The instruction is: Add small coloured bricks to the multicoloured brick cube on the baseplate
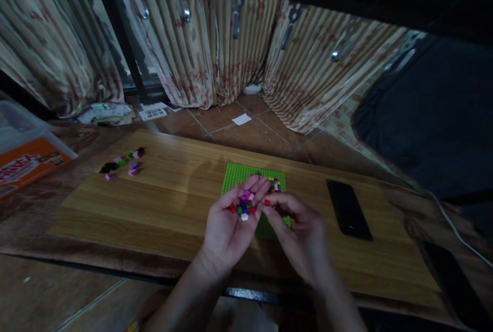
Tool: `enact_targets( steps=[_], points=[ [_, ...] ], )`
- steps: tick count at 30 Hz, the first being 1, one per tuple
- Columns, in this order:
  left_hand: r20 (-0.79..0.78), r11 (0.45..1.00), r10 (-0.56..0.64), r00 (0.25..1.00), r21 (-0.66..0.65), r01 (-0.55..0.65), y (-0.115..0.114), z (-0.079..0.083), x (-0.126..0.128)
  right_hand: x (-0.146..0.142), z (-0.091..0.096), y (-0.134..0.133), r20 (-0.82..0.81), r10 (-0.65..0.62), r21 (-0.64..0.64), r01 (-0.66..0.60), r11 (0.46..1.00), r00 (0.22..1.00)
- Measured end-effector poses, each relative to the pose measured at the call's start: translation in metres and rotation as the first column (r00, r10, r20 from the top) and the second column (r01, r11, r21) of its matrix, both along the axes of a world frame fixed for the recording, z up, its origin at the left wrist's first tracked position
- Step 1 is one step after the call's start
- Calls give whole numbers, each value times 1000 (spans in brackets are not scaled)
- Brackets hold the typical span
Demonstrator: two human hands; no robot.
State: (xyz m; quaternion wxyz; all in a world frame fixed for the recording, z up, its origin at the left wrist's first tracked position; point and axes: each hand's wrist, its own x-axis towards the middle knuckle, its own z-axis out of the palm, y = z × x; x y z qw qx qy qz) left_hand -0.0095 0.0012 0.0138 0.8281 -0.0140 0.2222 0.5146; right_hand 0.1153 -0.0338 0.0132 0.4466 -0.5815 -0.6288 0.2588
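My left hand [225, 229] lies palm up over the near part of a green studded baseplate [242, 172]. Small toy bricks [245, 206] in red, pink, purple, blue, green and white rest loose in its cupped palm. Just right of it, my right hand [295, 229] pinches a small red brick [267, 202] between thumb and forefinger. Beyond the fingers, a patch of multicoloured bricks [276, 184] sits on the baseplate. A bright green piece [287, 220] shows beside my right hand; whether it is held or lies on the plate I cannot tell.
On the wooden board [169, 203], several pink, green and dark pieces [133, 166] lie at the left. A black phone [348, 209] lies at the right, and another dark slab [449, 270] lies beyond the board's edge. A clear box with an orange label [31, 165] stands far left.
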Motion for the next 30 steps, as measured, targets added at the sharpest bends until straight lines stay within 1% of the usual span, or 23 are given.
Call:
enact_targets(
  steps=[3,5,6,8,10,11,13,15,18,23,30],
  points=[
    [22,1000,-14,1000,-18,15,1,2,-2,10,-2,2,-182,-82,7,85,996,980],
    [11,1000,-5,1000,-20,5,3,2,-5,22,-5,5,-266,-156,-15,157,987,951],
    [-6,999,18,1000,-26,-18,5,2,-6,29,-6,6,-290,-199,-36,197,980,936],
    [-65,995,74,995,-59,-78,8,1,-11,44,-11,9,-290,-287,-103,268,958,913],
    [-161,987,90,983,-115,-109,12,-3,-14,56,-18,10,-272,-335,-171,297,940,902],
    [-213,985,68,975,-143,-100,13,-5,-16,59,-22,11,-269,-336,-191,293,937,902],
    [-294,982,16,956,-176,-70,14,-10,-17,61,-30,12,-271,-298,-210,245,946,915],
    [-327,985,-21,945,-171,-37,14,-13,-17,59,-38,12,-262,-248,-210,196,958,933],
    [-336,990,-40,941,-139,-7,12,-15,-16,54,-45,13,-208,-204,-190,165,968,957],
    [-366,990,-55,929,-139,4,12,-17,-15,54,-49,16,-131,-173,-136,155,978,976],
    [-361,989,-85,929,-143,35,12,-18,-14,53,-51,17,-132,-174,-117,159,980,976]
  ],
)
